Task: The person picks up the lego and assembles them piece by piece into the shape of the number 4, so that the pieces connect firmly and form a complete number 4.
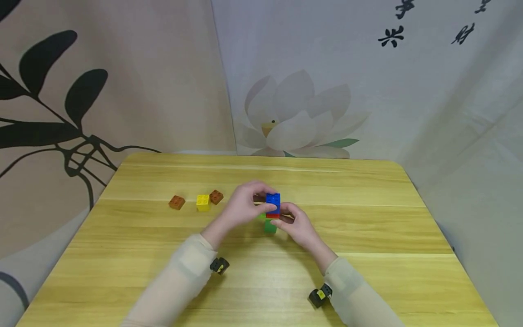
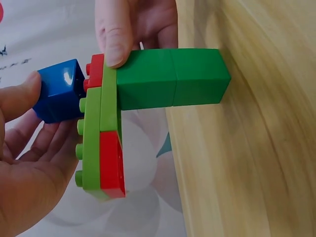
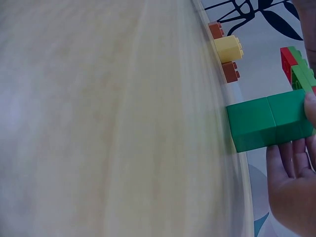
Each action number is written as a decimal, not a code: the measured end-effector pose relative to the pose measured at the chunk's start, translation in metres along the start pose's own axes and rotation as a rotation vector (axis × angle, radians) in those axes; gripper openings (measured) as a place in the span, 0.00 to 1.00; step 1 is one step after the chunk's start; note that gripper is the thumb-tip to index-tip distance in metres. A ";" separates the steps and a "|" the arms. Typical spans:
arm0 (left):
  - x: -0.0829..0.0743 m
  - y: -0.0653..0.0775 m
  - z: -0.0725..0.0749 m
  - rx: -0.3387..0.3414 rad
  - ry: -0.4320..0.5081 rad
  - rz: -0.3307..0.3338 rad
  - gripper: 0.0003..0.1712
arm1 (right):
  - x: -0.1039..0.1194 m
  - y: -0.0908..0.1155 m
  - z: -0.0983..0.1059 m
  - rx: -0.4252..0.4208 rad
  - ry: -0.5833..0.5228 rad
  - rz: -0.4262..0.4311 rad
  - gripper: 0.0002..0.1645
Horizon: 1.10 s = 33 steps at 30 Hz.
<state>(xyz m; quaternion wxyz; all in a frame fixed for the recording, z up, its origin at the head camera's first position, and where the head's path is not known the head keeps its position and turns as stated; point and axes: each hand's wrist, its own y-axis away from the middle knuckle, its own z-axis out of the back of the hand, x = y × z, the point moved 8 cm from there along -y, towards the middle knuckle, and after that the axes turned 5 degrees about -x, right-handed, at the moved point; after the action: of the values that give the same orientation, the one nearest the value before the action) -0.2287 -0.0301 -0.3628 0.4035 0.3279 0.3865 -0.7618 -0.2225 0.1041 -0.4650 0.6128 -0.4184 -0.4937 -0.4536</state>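
Note:
My left hand point(image 1: 249, 200) pinches a blue toy brick point(image 2: 60, 91) between thumb and fingers. The blue brick sits right at the studs of a red brick point(image 2: 95, 71) on a built piece. Two stacked dark green bricks point(image 2: 173, 78) form that piece's upright column, and light green bricks point(image 2: 93, 143) lie across its top. Under the overhanging light green end is another red brick point(image 2: 112, 165). My right hand point(image 1: 300, 227) grips the built piece near the top of the column, its thumb against the light green layer in the left wrist view.
On the wooden table point(image 1: 367, 236), left of the hands, stands a yellow brick point(image 1: 203, 203). One brown brick point(image 1: 216, 196) is close beside it, and a second brown brick point(image 1: 177, 202) lies farther left. A printed cloth point(image 1: 306, 45) hangs behind the table.

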 end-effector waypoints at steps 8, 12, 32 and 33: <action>-0.002 0.001 -0.005 0.002 -0.100 -0.031 0.15 | 0.001 0.001 0.000 -0.007 -0.015 0.008 0.22; -0.001 0.002 -0.006 0.005 -0.099 -0.019 0.15 | 0.000 0.001 0.000 -0.006 -0.014 0.005 0.22; -0.001 0.002 -0.008 0.038 -0.099 -0.011 0.13 | -0.002 0.000 0.001 -0.006 -0.014 0.004 0.21; -0.001 0.002 -0.008 0.040 -0.106 -0.012 0.13 | -0.002 0.000 0.001 -0.006 -0.014 0.005 0.21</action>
<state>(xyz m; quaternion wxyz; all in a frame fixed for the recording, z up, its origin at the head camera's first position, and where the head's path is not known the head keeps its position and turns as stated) -0.2254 -0.0237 -0.3662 0.4121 0.2927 0.3515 -0.7880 -0.2233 0.1054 -0.4667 0.6090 -0.4247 -0.4955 -0.4508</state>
